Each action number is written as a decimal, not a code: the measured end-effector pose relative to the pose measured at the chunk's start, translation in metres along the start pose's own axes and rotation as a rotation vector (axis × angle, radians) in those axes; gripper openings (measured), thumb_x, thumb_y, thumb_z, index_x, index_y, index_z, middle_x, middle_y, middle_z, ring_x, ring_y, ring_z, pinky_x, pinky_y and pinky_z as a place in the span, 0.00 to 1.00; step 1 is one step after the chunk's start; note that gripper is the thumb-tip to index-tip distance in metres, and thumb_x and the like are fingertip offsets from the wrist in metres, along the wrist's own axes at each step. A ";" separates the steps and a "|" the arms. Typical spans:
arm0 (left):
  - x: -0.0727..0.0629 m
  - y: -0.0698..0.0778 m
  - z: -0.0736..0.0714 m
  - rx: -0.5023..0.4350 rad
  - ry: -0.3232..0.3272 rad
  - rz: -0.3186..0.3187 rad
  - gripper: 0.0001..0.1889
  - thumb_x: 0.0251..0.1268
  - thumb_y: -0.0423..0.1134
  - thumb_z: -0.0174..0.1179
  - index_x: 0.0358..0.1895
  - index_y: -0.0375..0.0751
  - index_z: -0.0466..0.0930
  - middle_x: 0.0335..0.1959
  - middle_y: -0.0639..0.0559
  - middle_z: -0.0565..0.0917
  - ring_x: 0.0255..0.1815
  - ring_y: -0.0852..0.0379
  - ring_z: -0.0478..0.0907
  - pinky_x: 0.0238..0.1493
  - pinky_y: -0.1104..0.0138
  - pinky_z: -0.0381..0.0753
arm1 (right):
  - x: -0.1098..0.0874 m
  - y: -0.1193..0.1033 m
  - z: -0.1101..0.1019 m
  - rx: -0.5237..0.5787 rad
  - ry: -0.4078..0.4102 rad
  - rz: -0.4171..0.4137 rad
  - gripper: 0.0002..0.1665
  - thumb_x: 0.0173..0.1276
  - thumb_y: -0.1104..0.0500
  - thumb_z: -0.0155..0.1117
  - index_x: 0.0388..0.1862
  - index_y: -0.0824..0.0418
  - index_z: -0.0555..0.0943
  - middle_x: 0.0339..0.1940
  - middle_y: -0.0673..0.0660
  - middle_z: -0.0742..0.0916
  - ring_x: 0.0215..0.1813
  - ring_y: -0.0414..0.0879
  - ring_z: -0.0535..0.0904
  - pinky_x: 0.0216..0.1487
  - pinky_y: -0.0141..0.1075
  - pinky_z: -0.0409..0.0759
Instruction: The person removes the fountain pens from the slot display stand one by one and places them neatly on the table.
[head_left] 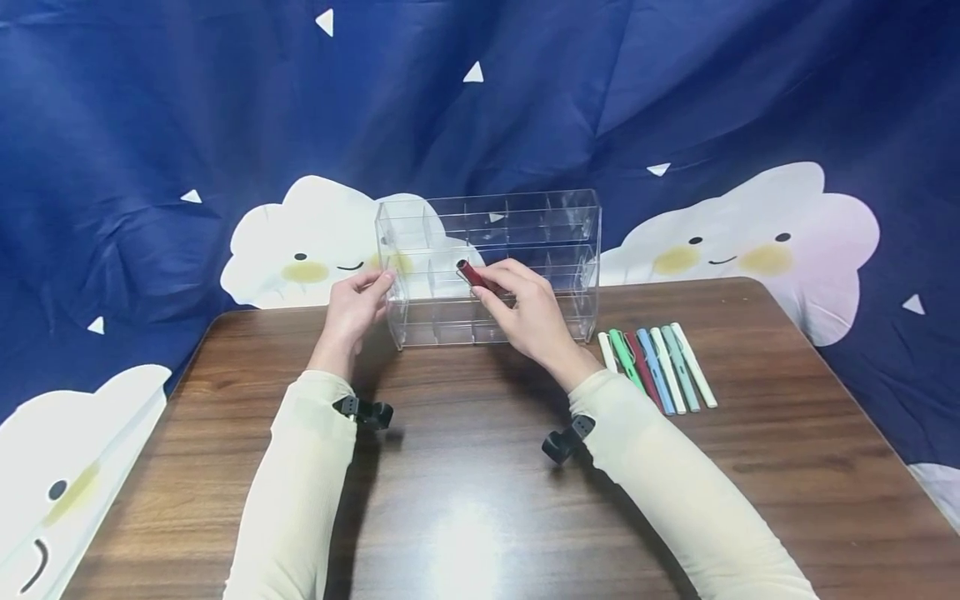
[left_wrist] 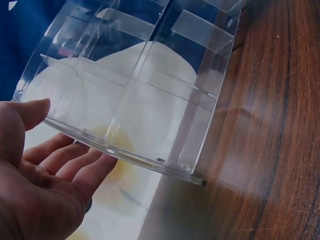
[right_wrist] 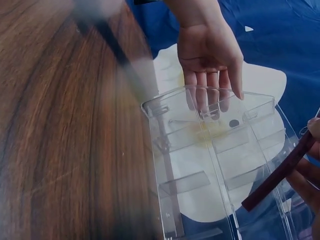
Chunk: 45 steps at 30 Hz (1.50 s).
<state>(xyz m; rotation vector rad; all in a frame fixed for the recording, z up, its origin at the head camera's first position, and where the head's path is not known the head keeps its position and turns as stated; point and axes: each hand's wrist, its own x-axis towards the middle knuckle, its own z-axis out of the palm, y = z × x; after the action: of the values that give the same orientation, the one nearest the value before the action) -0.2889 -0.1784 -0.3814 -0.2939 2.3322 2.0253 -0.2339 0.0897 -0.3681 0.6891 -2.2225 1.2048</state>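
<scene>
A clear acrylic organizer with several compartments stands upright at the table's back edge. My left hand holds its left side, thumb at the front edge and fingers along the outer wall, as the left wrist view shows of the hand. My right hand pinches a dark red pen in front of the middle compartments. The pen tilts, one end pointing up and left in the head view. In the right wrist view the pen appears over the organizer, and whether it touches it I cannot tell.
Several pens, among them a green pen, a blue pen and a white pen, lie side by side right of the organizer, near my right forearm. The brown wooden table meets a blue curtain behind.
</scene>
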 end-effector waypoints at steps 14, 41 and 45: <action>-0.001 0.001 -0.001 0.036 0.000 -0.006 0.28 0.83 0.49 0.61 0.75 0.35 0.76 0.72 0.36 0.80 0.68 0.47 0.83 0.62 0.71 0.88 | -0.014 0.003 -0.021 -0.014 -0.001 0.044 0.14 0.73 0.64 0.75 0.56 0.64 0.89 0.43 0.59 0.92 0.46 0.51 0.88 0.49 0.43 0.91; -0.002 0.001 -0.002 0.049 0.003 -0.001 0.27 0.83 0.49 0.61 0.75 0.36 0.76 0.72 0.36 0.81 0.61 0.53 0.85 0.57 0.74 0.89 | -0.053 0.030 -0.068 -0.092 0.089 0.133 0.15 0.68 0.67 0.78 0.53 0.66 0.90 0.43 0.62 0.92 0.43 0.52 0.90 0.48 0.13 0.80; -0.002 0.001 -0.002 0.056 0.000 0.001 0.27 0.83 0.49 0.61 0.75 0.36 0.77 0.72 0.36 0.81 0.61 0.53 0.85 0.57 0.73 0.89 | -0.059 0.035 -0.075 -0.111 0.109 0.165 0.15 0.68 0.68 0.78 0.53 0.67 0.89 0.42 0.62 0.92 0.41 0.45 0.88 0.43 0.12 0.79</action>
<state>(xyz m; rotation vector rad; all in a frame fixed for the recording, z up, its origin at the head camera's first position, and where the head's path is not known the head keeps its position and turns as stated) -0.2868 -0.1798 -0.3799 -0.2905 2.3848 1.9570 -0.1981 0.1820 -0.3921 0.3937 -2.2697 1.1571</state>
